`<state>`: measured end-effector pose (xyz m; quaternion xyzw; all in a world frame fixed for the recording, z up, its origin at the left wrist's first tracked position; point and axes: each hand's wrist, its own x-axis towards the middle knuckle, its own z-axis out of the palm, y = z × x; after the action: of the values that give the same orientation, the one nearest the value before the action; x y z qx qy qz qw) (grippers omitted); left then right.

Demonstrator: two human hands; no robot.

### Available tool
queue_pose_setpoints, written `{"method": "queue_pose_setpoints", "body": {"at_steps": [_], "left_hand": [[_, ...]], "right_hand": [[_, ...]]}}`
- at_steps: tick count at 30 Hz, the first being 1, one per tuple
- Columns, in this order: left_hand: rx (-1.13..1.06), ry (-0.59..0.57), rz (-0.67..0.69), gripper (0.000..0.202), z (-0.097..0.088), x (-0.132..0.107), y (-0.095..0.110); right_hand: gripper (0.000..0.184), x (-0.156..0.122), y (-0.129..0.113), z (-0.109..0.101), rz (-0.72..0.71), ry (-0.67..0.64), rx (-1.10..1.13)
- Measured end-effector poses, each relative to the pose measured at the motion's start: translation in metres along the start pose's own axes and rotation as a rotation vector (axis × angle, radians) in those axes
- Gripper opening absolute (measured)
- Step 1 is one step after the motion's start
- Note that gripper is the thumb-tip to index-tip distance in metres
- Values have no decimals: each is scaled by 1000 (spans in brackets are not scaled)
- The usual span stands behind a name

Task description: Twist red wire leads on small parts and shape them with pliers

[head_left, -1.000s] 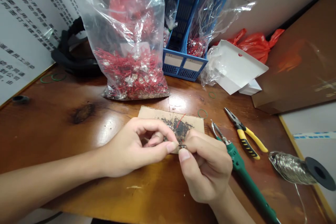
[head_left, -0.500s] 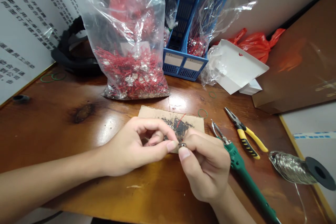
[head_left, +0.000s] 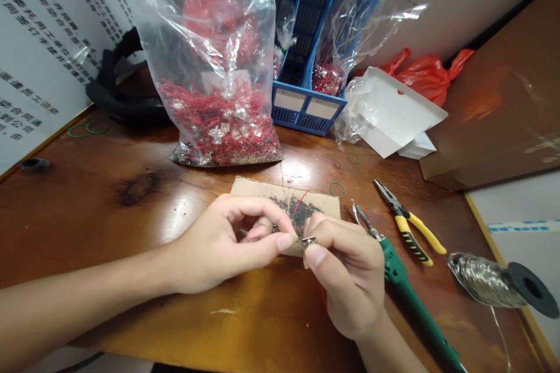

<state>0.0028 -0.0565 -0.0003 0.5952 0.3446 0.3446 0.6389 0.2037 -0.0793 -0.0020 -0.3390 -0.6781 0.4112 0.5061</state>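
Observation:
Over a scorched piece of cardboard (head_left: pixel 258 189) on the wooden table, my two hands meet. My right hand (head_left: pixel 347 277) pinches a tiny metal part (head_left: pixel 308 240) between thumb and forefinger. A thin red wire (head_left: pixel 324 297) shows below that hand. My left hand (head_left: pixel 227 245) is closed in a pinch just left of the part, its fingertips almost touching it; what it holds is hidden. Another short red wire (head_left: pixel 301 200) lies on the cardboard's black patch.
A clear bag of red-wired parts (head_left: pixel 219 122) stands behind the cardboard. Blue file holders (head_left: pixel 306 105) and white boxes (head_left: pixel 394 113) are at the back. A green-handled soldering iron (head_left: pixel 406 291), yellow pliers (head_left: pixel 411 227) and a solder spool (head_left: pixel 494 285) lie at the right.
My right hand has drawn the small metal part slightly right, away from the left fingertips, and a red wire now shows under that hand. The left hand has stayed put.

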Motion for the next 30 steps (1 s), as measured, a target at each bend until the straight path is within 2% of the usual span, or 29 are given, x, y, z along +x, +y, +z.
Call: {"method": "queue_pose_setpoints", "body": {"at_steps": [5, 22, 30], "left_hand": [[-2, -3, -1, 12, 0, 0, 0], [25, 4, 8, 13, 1, -1, -1], [39, 2, 8, 13, 1, 0, 0]], "right_hand": [[24, 1, -1, 2, -95, 18, -130], [24, 3, -1, 6, -212, 57, -269], [24, 1, -2, 5, -191, 56, -264]]}}
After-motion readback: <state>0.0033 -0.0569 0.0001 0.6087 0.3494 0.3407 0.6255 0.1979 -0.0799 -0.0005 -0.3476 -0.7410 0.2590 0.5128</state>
